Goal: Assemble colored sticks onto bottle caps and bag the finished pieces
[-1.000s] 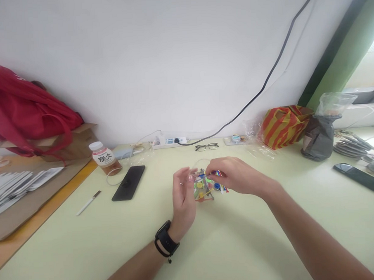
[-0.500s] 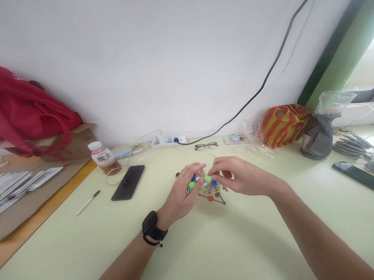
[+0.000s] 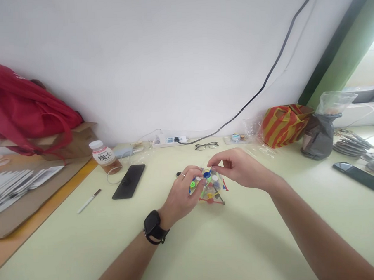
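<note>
A small clear plastic bag of coloured toy pieces (image 3: 211, 187), blue, green, yellow and red, rests on the pale green table (image 3: 210, 246) in the middle. My left hand (image 3: 184, 193), with a black watch on the wrist and a ring, grips the bag's left side with curled fingers. My right hand (image 3: 238, 167) pinches the bag's top edge from the right, thumb and forefinger pressed together. What lies inside the pinch is too small to make out beyond the plastic.
A black phone (image 3: 128, 181), a drink bottle (image 3: 103, 157) and a white pen (image 3: 88, 201) lie to the left. Glasses (image 3: 206, 146) and a power strip (image 3: 169, 140) sit by the wall. A striped bag (image 3: 282, 125), grey bag (image 3: 319, 137) and another phone (image 3: 360, 179) are at right. Red bag (image 3: 24, 110) far left.
My left hand turned from palm-up beside the bag to gripping its left side. My right hand lifted slightly, now pinching the bag's top. The bag's pieces shifted.
</note>
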### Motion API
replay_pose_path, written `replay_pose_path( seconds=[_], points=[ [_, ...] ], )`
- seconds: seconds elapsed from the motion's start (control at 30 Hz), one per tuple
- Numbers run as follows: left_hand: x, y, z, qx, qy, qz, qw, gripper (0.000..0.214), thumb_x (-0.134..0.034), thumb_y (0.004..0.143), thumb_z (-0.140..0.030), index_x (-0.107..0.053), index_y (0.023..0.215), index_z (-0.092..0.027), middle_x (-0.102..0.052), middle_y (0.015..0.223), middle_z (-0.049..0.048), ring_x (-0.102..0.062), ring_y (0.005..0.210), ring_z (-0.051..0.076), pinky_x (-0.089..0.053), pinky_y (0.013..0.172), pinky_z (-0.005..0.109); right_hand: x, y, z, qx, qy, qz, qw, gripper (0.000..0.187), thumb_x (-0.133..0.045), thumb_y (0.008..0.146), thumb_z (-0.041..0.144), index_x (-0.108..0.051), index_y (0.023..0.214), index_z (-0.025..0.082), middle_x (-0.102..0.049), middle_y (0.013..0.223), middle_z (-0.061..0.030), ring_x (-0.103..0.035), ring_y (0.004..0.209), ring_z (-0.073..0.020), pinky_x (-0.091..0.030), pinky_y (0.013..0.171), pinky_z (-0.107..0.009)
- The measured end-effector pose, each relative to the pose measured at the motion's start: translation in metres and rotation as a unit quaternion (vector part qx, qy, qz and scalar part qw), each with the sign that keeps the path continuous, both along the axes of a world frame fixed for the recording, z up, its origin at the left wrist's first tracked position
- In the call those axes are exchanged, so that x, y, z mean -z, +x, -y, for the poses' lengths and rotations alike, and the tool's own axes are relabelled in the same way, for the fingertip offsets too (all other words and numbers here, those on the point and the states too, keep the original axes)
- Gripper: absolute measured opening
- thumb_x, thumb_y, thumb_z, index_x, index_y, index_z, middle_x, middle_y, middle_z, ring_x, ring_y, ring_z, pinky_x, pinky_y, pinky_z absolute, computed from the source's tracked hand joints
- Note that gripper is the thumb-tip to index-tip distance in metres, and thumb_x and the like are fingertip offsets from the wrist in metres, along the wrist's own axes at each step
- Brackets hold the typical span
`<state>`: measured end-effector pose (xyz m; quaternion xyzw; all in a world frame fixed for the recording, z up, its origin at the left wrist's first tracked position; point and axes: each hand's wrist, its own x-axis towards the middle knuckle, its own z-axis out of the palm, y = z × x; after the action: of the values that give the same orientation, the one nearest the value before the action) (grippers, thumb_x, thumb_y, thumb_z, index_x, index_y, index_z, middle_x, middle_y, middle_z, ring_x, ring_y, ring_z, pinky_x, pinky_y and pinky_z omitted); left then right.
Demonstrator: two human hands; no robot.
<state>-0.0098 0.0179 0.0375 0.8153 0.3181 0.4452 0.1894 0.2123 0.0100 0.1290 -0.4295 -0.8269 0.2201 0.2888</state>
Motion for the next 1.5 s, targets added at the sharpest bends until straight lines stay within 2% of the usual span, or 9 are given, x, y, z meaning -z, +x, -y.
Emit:
replay_pose_path(
  seconds=[0.17,0.3,0.5,0.67,0.83,0.93,1.07,1.2,1.5],
  points=[
    [0.007,-0.003,-0.001,-0.007,-0.032,0.001,0.999,0.014,-0.054,0.102,-0.024,-0.043,0.111,-0.024,-0.059,0.121,0.0093,-0.062,0.107,0.022,-0.047,0.094,0.036,0.0,-0.002,-0.006,-0.003,-0.049,-0.059,0.997,0.015,-0.063,0.089,0.026,-0.076,0.089,0.02,-0.07,0.076,-0.0002,-0.043,0.052,-0.0093,-0.035,0.049,-0.024],
    [0.009,-0.004,-0.002,0.011,-0.019,-0.003,1.0,0.01,-0.048,0.104,-0.022,-0.039,0.108,-0.025,-0.057,0.12,0.0089,-0.059,0.108,0.022,-0.045,0.096,0.039,0.011,-0.004,-0.011,0.016,-0.099,-0.125,0.987,0.013,-0.068,0.086,0.028,-0.076,0.087,0.019,-0.071,0.081,-0.0022,-0.048,0.056,-0.0097,-0.037,0.05,-0.023],
    [0.012,-0.002,-0.003,0.051,0.003,0.027,0.998,0.009,-0.04,0.107,-0.016,-0.038,0.107,-0.025,-0.053,0.124,0.0103,-0.054,0.121,0.021,-0.044,0.102,0.042,0.018,-0.015,-0.01,-0.004,-0.096,-0.044,0.994,0.018,-0.061,0.088,0.021,-0.078,0.092,0.022,-0.06,0.058,0.0041,-0.038,0.043,-0.0079,-0.028,0.045,-0.024],
    [0.017,-0.001,-0.003,0.034,0.033,0.04,0.998,0.011,-0.04,0.106,-0.014,-0.038,0.108,-0.024,-0.048,0.134,0.013,-0.048,0.133,0.023,-0.042,0.108,0.048,0.009,-0.019,-0.005,-0.022,-0.036,0.049,0.998,0.02,-0.059,0.087,0.015,-0.078,0.086,0.02,-0.07,0.074,-0.0008,-0.053,0.057,-0.0114,-0.037,0.056,-0.026],
    [0.022,-0.001,-0.003,0.008,0.065,0.069,0.995,0.012,-0.042,0.105,-0.013,-0.038,0.11,-0.023,-0.045,0.136,0.0145,-0.049,0.132,0.024,-0.046,0.106,0.049,0.003,-0.014,-0.005,-0.064,-0.023,0.115,0.991,0.026,-0.063,0.092,0.031,-0.071,0.071,0.019,-0.069,0.083,-0.0045,-0.059,0.07,-0.0162,-0.041,0.065,-0.029],
    [0.019,-0.002,-0.001,-0.029,0.101,0.084,0.991,0.012,-0.046,0.103,-0.012,-0.042,0.109,-0.022,-0.048,0.133,0.015,-0.051,0.129,0.025,-0.048,0.103,0.049,0.004,-0.01,-0.007,-0.103,-0.022,0.119,0.987,0.013,-0.066,0.089,0.027,-0.07,0.078,0.021,-0.068,0.087,-0.0029,-0.06,0.076,-0.0169,-0.042,0.066,-0.028],
    [0.005,-0.006,0.004,-0.109,0.23,0.039,0.966,0.015,-0.06,0.093,-0.009,-0.052,0.098,-0.021,-0.058,0.127,0.0141,-0.055,0.12,0.028,-0.048,0.1,0.05,0.005,-0.004,-0.006,-0.095,0.004,0.085,0.992,0.011,-0.06,0.086,0.011,-0.065,0.085,0.021,-0.067,0.086,-0.0012,-0.06,0.081,-0.0169,-0.045,0.071,-0.028],
    [-0.009,-0.007,0.007,-0.098,0.366,-0.021,0.925,0.024,-0.073,0.082,-0.007,-0.058,0.092,-0.023,-0.07,0.112,0.009,-0.059,0.102,0.027,-0.052,0.088,0.046,0.003,-0.001,0.002,-0.071,0.038,0.105,0.991,0.016,-0.058,0.083,0.008,-0.063,0.091,0.022,-0.068,0.092,-0.0027,-0.06,0.089,-0.0197,-0.045,0.076,-0.031],
    [-0.004,0.0,0.008,-0.056,0.305,0.0,0.951,0.021,-0.066,0.089,-0.006,-0.056,0.1,-0.021,-0.061,0.126,0.0149,-0.059,0.113,0.028,-0.054,0.093,0.049,0.008,-0.001,0.006,-0.13,-0.011,0.124,0.984,0.013,-0.062,0.089,0.019,-0.069,0.098,0.025,-0.074,0.099,-0.0021,-0.061,0.105,-0.0232,-0.039,0.102,-0.044]
  ],
)
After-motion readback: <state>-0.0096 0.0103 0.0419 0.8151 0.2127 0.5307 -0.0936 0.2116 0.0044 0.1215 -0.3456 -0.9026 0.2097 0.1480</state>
